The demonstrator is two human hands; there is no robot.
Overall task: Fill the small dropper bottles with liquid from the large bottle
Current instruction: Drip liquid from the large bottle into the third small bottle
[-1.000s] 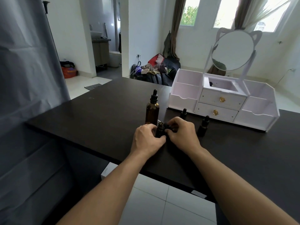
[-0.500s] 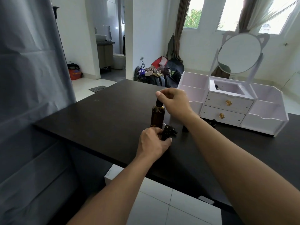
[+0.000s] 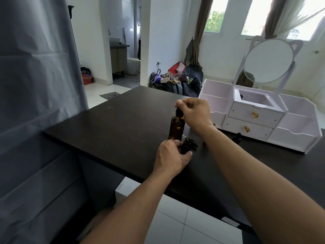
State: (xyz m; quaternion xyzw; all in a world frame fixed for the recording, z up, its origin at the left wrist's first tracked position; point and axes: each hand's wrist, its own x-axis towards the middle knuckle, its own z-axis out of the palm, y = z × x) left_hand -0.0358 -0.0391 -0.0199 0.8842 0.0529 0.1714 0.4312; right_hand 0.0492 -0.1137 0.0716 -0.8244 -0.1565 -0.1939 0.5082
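White organiser with two gold-knobbed drawers on dark table, round cat-eared mirror above; grey curtain at left; bags piled on floor.

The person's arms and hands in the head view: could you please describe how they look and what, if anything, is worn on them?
Both forearms are bare from the bottom edge of the frame to the wrists, with no sleeves in view. The left hand and the right hand are gloveless. No watch, bracelet or ring is visible on either, and there are no markings or cables.
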